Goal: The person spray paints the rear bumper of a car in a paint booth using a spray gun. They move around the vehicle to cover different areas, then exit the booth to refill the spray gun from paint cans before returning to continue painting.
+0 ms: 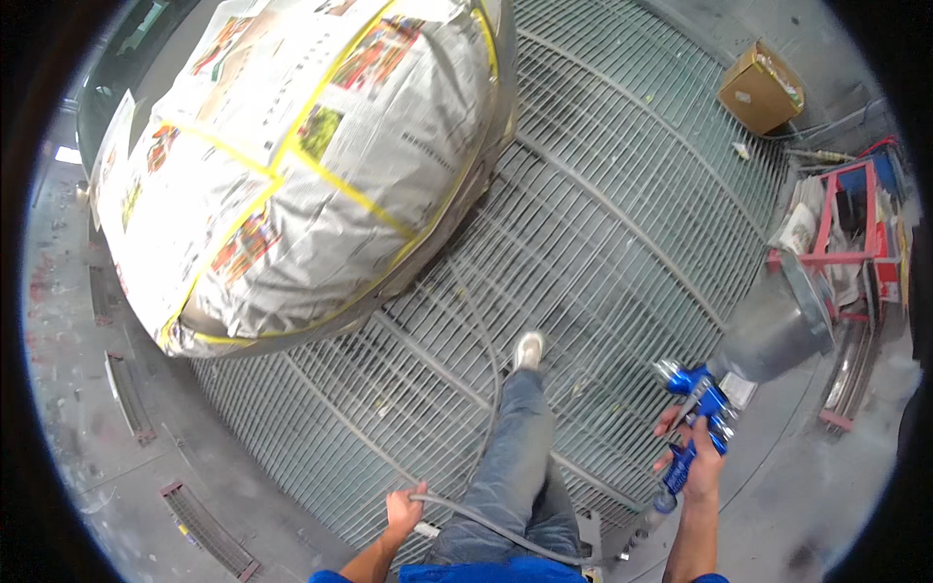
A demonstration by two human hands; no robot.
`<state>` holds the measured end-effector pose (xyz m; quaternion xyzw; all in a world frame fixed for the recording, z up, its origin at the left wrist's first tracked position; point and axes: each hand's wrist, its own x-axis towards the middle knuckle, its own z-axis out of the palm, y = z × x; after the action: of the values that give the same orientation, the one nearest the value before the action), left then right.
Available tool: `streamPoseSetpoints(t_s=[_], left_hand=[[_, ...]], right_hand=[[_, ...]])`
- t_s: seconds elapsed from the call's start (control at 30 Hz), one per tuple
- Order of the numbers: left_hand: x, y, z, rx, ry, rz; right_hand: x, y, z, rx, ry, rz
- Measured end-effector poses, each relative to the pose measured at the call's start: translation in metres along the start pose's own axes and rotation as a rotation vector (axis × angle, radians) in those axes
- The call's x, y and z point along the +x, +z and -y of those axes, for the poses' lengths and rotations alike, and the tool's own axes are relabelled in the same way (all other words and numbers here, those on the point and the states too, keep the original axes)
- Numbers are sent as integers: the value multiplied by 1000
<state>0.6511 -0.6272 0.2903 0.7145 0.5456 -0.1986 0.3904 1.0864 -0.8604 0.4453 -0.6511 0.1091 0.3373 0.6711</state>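
Note:
My right hand (708, 464) is closed round the grip of a blue spray gun (702, 408) with a silver nozzle that points left. A large translucent grey paint cup (773, 335) sits on top of the gun, tilted to the right. My left hand (401, 507) grips a grey air hose (457, 507) near my left thigh. From there the hose crosses my legs toward the lower end of the gun. Ahead on the left stands a car (428, 270), its front covered with newspaper (389, 165) held by yellow masking tape (225, 148).
Metal floor grating (622, 243) lies underfoot, and the hose trails across it ahead of me. At the far right are a cardboard box (761, 89) and a red-framed cart (846, 219) with cluttered supplies. Metal ramp-like strips (209, 532) lie on the left floor.

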Motion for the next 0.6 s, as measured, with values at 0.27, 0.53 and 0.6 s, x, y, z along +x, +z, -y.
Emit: streamPoseSetpoints(t_s=[0.27, 0.53, 0.6], left_hand=[[37, 68, -91, -90, -206, -139], [77, 63, -248, -688, -501, -196], [87, 81, -291, -814, -540, -224]], right_hand=[[226, 60, 141, -233, -82, 178], [382, 120, 259, -110, 0, 321], [423, 132, 290, -165, -7, 361]])
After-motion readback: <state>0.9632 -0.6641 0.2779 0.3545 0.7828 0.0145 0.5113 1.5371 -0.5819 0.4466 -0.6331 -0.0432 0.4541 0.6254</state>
